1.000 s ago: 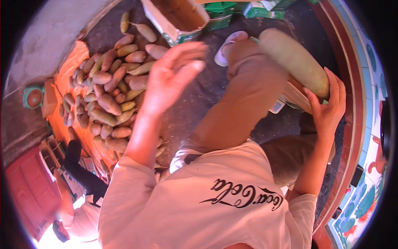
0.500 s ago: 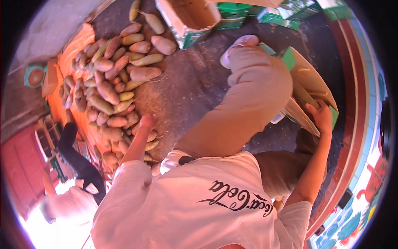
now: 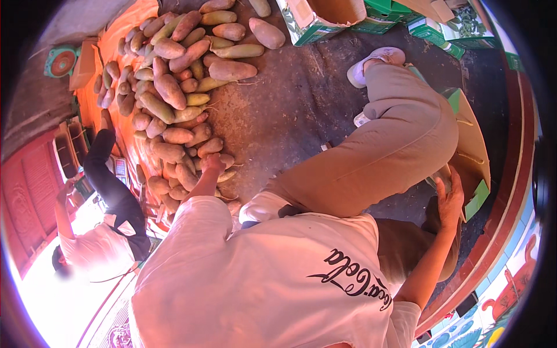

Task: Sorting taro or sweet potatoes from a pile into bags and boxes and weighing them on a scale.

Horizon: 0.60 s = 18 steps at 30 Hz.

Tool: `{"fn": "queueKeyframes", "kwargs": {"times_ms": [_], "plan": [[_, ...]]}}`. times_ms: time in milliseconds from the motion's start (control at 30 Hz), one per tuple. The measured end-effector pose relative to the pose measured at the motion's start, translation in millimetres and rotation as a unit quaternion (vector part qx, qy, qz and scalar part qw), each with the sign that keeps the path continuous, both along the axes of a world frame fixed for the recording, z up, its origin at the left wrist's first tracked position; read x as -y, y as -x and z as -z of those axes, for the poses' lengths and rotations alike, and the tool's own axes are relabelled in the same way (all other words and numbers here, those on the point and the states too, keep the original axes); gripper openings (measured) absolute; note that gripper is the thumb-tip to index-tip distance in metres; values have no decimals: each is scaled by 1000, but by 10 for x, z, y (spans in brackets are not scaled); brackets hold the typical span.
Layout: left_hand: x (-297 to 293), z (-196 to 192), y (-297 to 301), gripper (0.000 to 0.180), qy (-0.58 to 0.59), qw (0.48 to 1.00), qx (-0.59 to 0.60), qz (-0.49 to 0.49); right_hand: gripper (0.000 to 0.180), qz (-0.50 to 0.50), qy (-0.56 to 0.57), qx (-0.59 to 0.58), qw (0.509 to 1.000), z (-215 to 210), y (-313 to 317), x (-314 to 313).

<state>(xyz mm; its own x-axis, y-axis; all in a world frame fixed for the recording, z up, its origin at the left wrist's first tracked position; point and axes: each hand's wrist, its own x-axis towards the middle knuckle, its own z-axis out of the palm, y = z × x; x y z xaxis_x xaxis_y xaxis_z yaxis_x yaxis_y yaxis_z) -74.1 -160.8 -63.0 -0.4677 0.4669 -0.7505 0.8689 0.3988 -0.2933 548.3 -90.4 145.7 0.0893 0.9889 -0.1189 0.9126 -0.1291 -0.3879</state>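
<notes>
Hands are apart: left hand (image 3: 212, 163) touches oblong reddish-brown roots (image 3: 169, 91), right hand (image 3: 450, 198) by brown-and-green cardboard box (image 3: 474, 149); grips unclear.

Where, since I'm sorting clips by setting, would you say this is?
Probably a produce-packing area: long root-like vegetables lie heaped, many on an orange sheet, with open cartons nearby.

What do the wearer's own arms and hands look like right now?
Both the left hand and right hand look bare, with no gloves. The forearms are uncovered too, with no cables visible. Loose, short, pale pinkish-white sleeves belong to a matching shirt with black cursive lettering across its front.
</notes>
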Motion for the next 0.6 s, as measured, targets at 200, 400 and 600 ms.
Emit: {"fn": "queueKeyframes", "kwargs": {"times_ms": [200,400,600], "plan": [[48,34,-28,50,20,1000,0,-24,30,52,-9,128,990,263,-147,-32],[66,90,64,46,42,997,-30,49,30,45,-27,159,986,325,-88,-58],[124,221,331,54,44,996,-72,-37,34,58,22,183,981,400,-267,-21]]}}
